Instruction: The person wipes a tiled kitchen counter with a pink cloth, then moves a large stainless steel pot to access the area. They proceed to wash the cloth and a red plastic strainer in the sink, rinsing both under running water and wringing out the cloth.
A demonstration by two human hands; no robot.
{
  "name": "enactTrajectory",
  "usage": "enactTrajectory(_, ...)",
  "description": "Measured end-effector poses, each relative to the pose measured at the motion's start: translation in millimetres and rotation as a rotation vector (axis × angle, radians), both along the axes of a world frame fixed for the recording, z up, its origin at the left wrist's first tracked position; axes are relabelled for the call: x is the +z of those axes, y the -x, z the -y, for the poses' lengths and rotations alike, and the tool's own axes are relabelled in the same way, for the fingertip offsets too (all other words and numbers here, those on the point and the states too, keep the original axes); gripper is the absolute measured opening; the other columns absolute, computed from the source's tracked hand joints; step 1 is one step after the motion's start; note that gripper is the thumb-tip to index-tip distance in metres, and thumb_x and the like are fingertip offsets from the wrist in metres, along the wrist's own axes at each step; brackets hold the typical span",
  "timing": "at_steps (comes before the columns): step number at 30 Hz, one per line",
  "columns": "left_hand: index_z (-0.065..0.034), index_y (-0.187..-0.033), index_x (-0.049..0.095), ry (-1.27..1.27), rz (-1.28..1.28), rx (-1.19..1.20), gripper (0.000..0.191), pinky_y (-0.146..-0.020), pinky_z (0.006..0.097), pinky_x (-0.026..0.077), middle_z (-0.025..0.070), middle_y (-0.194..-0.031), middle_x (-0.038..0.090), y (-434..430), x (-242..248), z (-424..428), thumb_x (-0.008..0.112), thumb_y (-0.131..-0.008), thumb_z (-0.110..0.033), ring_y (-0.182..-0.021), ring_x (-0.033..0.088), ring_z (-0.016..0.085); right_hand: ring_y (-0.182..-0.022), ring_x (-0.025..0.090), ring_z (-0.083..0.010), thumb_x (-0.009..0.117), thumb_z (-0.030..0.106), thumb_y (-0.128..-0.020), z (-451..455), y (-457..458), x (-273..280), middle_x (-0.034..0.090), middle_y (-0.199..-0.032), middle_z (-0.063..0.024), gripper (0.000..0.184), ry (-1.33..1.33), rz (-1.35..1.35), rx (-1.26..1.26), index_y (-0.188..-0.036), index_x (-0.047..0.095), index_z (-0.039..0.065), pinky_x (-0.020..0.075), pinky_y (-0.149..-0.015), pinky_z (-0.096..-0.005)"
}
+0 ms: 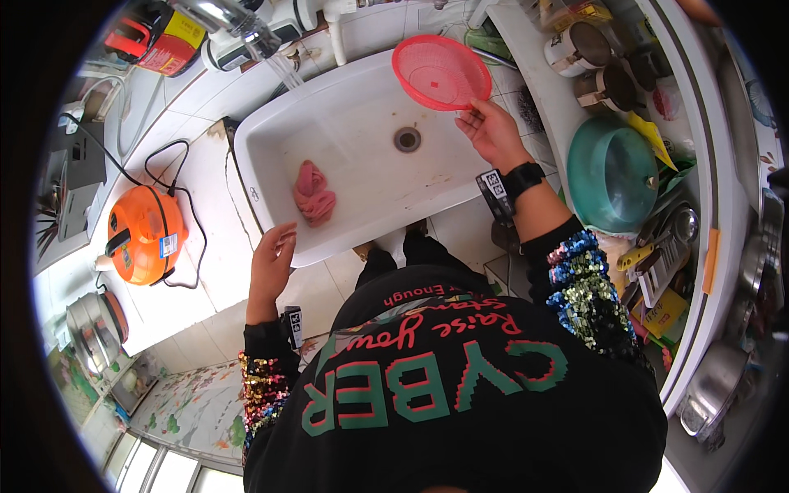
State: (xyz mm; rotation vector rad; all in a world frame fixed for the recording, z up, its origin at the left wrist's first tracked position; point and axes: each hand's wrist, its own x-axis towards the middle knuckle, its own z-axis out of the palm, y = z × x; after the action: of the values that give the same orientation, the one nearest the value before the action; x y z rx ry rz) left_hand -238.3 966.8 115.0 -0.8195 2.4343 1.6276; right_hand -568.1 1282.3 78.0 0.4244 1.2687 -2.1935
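Observation:
My right hand (pixel 491 130) pinches the near rim of a red plastic mesh basket (pixel 441 73), tilted over the back right corner of a white ceramic sink (pixel 363 237). The basket holds nothing that I can see. My left hand (pixel 272 265) is beside the sink's front left corner, holding nothing, its fingers slightly bent and apart. A crumpled pink cloth (pixel 314 196) lies in the left part of the basin. Water streams from a chrome faucet (pixel 249 31) at the back left. Right of the basin's middle is the round drain (pixel 407 140).
An orange electric cooker (pixel 147 234) with a black cord stands on the white counter at left. At right, a shelf holds a green lidded pot (pixel 612 172), mugs (pixel 578 49) and utensils (pixel 662 259). A steel bowl (pixel 715 385) sits at the far right.

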Motion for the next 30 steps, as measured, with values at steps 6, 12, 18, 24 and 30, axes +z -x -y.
enactTrajectory(6, -0.0008, -0.123, 0.060, -0.007, -0.001, 0.008, 0.028, -0.093, 0.0307, 0.047, 0.0093, -0.116, 0.064, -0.3, 2.3, -0.1, 0.056, -0.097, -0.010, -0.108, 0.061, 0.018, -0.076, 0.064, -0.0194, 0.056, 0.009, -0.095, -10.3, 24.0, -18.6, 0.061, -0.085, -0.0076, 0.006, 0.000, 0.057, -0.155, -0.094, 0.058, 0.003, 0.0578, -0.081, -0.0395)
enactTrajectory(12, -0.0007, -0.123, 0.061, -0.009, 0.000, -0.001, 0.028, -0.092, 0.0302, 0.047, 0.0104, -0.115, 0.065, 11.3, -1.5, -6.4, 0.056, -0.097, -0.010, -0.108, 0.062, 0.019, -0.080, 0.065, -0.0218, 0.053, 0.007, -0.096, -32.6, 42.8, -20.1, 0.060, -0.092, -0.0096, 0.007, -0.052, 0.024, -0.246, -0.099, 0.055, 0.001, 0.0582, -0.084, -0.0414)
enactTrajectory(18, 0.0019, -0.123, 0.060, -0.001, 0.010, -0.048, 0.028, -0.094, 0.0281, 0.045, 0.0101, -0.113, 0.066, 25.8, 1.2, -15.7, 0.055, -0.098, -0.010, -0.107, 0.060, 0.016, -0.087, 0.066, -0.0216, 0.054, 0.012, -0.099, -30.3, 42.0, -23.4, 0.062, -0.091, -0.0090, 0.010, -0.090, -0.004, -0.295, -0.099, 0.058, 0.003, 0.0553, -0.093, -0.0401)
enactTrajectory(24, -0.0016, -0.122, 0.062, 0.015, 0.058, -0.028, 0.027, -0.093, 0.0305, 0.047, 0.0109, -0.112, 0.066, 29.0, 3.3, -17.5, 0.057, -0.097, -0.011, -0.107, 0.062, 0.018, -0.090, 0.065, -0.0220, 0.055, 0.015, -0.099, -30.9, 34.0, -17.4, 0.062, -0.091, -0.0092, 0.013, 0.014, -0.042, -0.241, -0.099, 0.058, 0.003, 0.0543, -0.095, -0.0417)
enactTrajectory(30, -0.0023, -0.122, 0.062, 0.017, 0.021, -0.046, 0.027, -0.093, 0.0305, 0.047, 0.0098, -0.114, 0.066, 27.3, -0.4, -23.8, 0.057, -0.097, -0.011, -0.106, 0.062, 0.018, -0.085, 0.064, -0.0211, 0.057, 0.019, -0.098, -30.4, 14.6, 14.8, 0.063, -0.087, -0.0094, 0.017, -0.094, 0.215, -0.150, -0.104, 0.057, 0.003, 0.0550, -0.085, -0.0406)
